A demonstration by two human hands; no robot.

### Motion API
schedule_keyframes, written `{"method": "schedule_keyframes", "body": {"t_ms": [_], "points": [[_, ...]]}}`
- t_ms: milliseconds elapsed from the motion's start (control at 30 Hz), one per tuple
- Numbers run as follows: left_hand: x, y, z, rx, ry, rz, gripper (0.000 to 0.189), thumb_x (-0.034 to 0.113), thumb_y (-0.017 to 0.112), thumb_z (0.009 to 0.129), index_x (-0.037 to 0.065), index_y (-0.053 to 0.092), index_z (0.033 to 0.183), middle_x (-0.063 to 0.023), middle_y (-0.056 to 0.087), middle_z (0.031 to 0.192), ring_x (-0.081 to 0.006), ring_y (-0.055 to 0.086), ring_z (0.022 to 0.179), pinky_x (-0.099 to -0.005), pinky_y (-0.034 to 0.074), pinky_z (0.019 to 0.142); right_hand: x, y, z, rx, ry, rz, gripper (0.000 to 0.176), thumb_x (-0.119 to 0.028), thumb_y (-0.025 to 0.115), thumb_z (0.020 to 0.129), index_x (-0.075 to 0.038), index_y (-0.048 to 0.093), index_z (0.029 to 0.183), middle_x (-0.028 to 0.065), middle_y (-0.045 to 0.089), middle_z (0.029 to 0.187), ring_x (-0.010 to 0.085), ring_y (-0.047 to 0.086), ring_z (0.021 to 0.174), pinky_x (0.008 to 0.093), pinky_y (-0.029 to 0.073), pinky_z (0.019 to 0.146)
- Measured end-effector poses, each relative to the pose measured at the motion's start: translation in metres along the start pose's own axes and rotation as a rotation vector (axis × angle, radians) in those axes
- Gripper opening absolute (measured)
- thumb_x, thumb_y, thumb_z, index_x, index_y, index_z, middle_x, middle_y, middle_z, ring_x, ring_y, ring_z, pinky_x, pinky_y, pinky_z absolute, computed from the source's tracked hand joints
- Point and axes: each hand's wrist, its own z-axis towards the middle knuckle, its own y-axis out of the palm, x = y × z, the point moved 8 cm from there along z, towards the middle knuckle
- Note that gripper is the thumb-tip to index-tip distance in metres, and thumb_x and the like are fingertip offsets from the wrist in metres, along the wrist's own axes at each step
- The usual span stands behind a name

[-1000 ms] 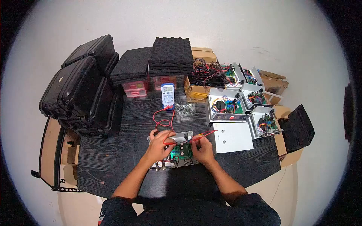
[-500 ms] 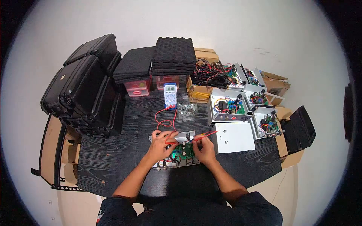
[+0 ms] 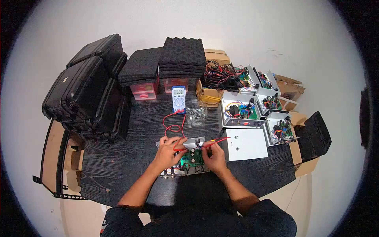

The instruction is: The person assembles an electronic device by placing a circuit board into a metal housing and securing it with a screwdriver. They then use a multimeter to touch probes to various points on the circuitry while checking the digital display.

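An opened metal case with a green circuit board lies on the table in front of me. Over its left part, my left hand is closed on a red test probe. At the right edge, my right hand pinches another red test probe, whose back end points up and right. Both probe tips are too small to make out, so contact cannot be told. Beyond the hands stands a blue-and-white multimeter, its display lit with digits and red leads running down from it.
Black hard cases are stacked at left. Foam sheets lie on pink drawers at the back. Open device cases with wired boards stand at right, behind a white metal cover. A small clear bag lies beside the multimeter.
The digits on the multimeter display have changed to a lower-looking reading. Both hands and probes hold nearly the same position, and the view has shifted very slightly.
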Motion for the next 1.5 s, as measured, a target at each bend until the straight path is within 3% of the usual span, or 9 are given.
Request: {"method": "schedule_keyframes", "body": {"t_ms": [267, 367, 667, 767, 867, 1500], "points": [[0.002, -0.001, 0.000, 0.002, -0.003, -0.001, 0.016, 0.018, 0.081, 0.086, 0.013, 0.079, 0.102, -0.0057, 0.074, 0.137, -0.0253, 0.063, 0.128, -0.0458, 0.037, 0.103, -0.006, -0.002, 0.001, -0.004, -0.017, 0.026, 0.015, -0.001, 0.071, 0.096, -0.002, 0.067, 0.111, 0.0096, 0.068, 0.093, 0.0135, 0.068, 0.075, 0.0290, 0.055, 0.067], [0.001, -0.003, -0.001, 0.029, -0.002, -0.030, 0.011, 0.016, 0.080, 0.088, 0.012, 0.076, 0.098, -0.0058, 0.074, 0.136, -0.0260, 0.065, 0.128, -0.0474, 0.038, 0.102, 0.001, 0.001, -0.001, -0.043, 0.076, 0.023, 0.016, 0.000, 0.071, 0.097, -0.002, 0.066, 0.112, 0.0092, 0.069, 0.094, 0.0130, 0.070, 0.077, 0.0281, 0.056, 0.068], [-0.002, -0.003, -0.003, 0.051, -0.012, -0.061, 0.012, 0.012, 0.080, 0.088, 0.011, 0.074, 0.098, -0.0080, 0.075, 0.135, -0.0252, 0.067, 0.128, -0.0463, 0.039, 0.104, 0.004, 0.000, -0.002, -0.044, 0.080, 0.037, 0.016, 0.002, 0.068, 0.097, -0.001, 0.064, 0.113, 0.0086, 0.070, 0.097, 0.0121, 0.072, 0.083, 0.0295, 0.059, 0.071], [0.000, -0.005, -0.003, 0.064, -0.005, -0.060, 0.013, 0.013, 0.080, 0.088, 0.011, 0.074, 0.099, -0.0080, 0.074, 0.135, -0.0250, 0.066, 0.129, -0.0465, 0.040, 0.104, 0.008, 0.001, -0.003, -0.031, 0.106, 0.100, 0.016, 0.001, 0.069, 0.097, -0.001, 0.064, 0.112, 0.0089, 0.070, 0.098, 0.0127, 0.073, 0.083, 0.0294, 0.059, 0.073], [0.000, -0.005, -0.003, 0.062, -0.007, -0.053, 0.014, 0.013, 0.081, 0.088, 0.011, 0.074, 0.100, -0.0081, 0.074, 0.135, -0.0249, 0.066, 0.130, -0.0467, 0.039, 0.104, 0.008, 0.000, -0.003, -0.026, 0.143, 0.091, 0.017, -0.003, 0.070, 0.096, -0.004, 0.065, 0.112, 0.0129, 0.071, 0.093, 0.0191, 0.076, 0.085, 0.0348, 0.061, 0.077], [0.002, -0.004, -0.003, 0.023, -0.001, -0.013, 0.013, 0.014, 0.080, 0.088, 0.012, 0.076, 0.100, -0.0069, 0.073, 0.138, -0.0228, 0.063, 0.135, -0.0483, 0.039, 0.103, -0.005, -0.005, 0.002, -0.017, 0.002, -0.002, 0.016, -0.002, 0.071, 0.094, -0.004, 0.065, 0.109, 0.0131, 0.070, 0.090, 0.0205, 0.073, 0.077, 0.0351, 0.058, 0.071]]}}
